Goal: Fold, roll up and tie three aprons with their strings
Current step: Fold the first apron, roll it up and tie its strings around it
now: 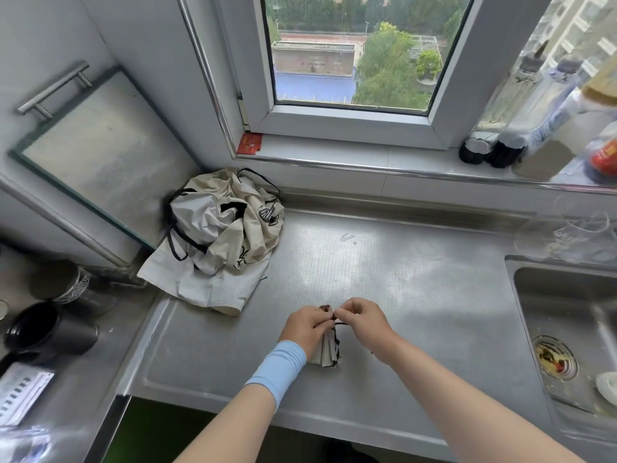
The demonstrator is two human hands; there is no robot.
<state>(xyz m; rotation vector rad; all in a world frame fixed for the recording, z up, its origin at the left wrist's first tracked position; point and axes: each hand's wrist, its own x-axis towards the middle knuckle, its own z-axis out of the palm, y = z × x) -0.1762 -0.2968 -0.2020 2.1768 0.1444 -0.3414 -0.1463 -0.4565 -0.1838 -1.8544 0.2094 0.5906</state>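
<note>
While the left grip (309,324) clamps the rolled cream fabric apron (325,354), the right grip (359,317), pinching its dark string (340,324), should pull snug.

Both hands, left (307,327) and right (360,317), pinched a dark string (335,318) atop a rolled apron (327,350); crumpled aprons (222,235) lay beyond the fingers.

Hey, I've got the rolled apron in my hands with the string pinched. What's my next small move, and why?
Probably draw the dark string snug with your right hand to close the knot, while your left hand grips the rolled apron. Both hands meet at the roll's far end, and a small loop of string shows between them. The crumpled apron pile is untouched.
</note>
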